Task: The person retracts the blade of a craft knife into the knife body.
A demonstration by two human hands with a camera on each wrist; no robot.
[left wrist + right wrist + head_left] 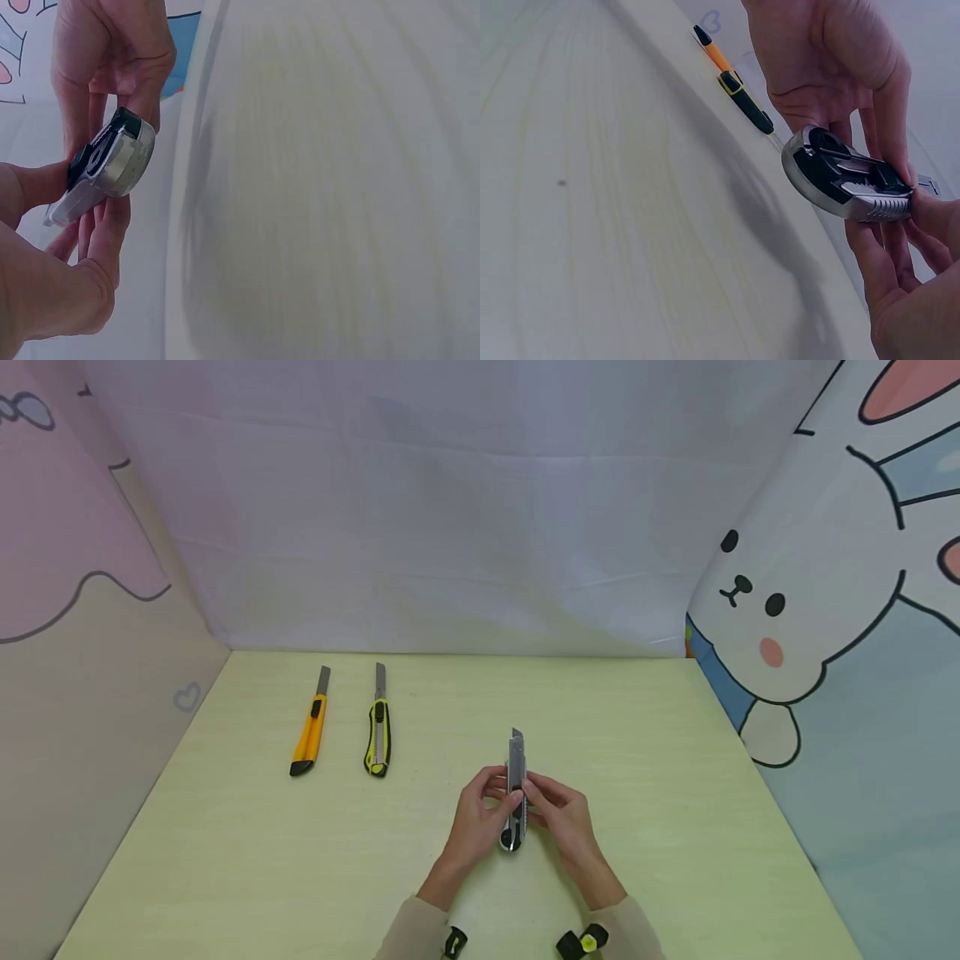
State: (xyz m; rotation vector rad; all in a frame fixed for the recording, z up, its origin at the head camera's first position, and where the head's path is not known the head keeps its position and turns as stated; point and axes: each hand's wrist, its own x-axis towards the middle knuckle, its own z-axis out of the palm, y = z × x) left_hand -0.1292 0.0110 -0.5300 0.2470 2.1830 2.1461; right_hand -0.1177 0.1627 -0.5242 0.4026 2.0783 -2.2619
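In the head view, a silver and black snap-off utility knife (516,762) stands out in front of me above the table, its blade end pointing away and a short tip of blade showing. My left hand (471,825) grips it from the left side, thumb on the upper face. From the right side my right hand (568,827) pinches it, its thumb close to the black slider. The knife's rounded butt end (124,165) faces the left wrist camera. In the right wrist view, the black slider (889,177) lies beside the thumbs.
Left of the hands, an orange utility knife (311,735) and a lime-green and black utility knife (378,739) lie on the pale table (637,735), blades out and pointing away. Behind rises a white cloth backdrop (450,527); a rabbit-printed panel (825,610) stands at right.
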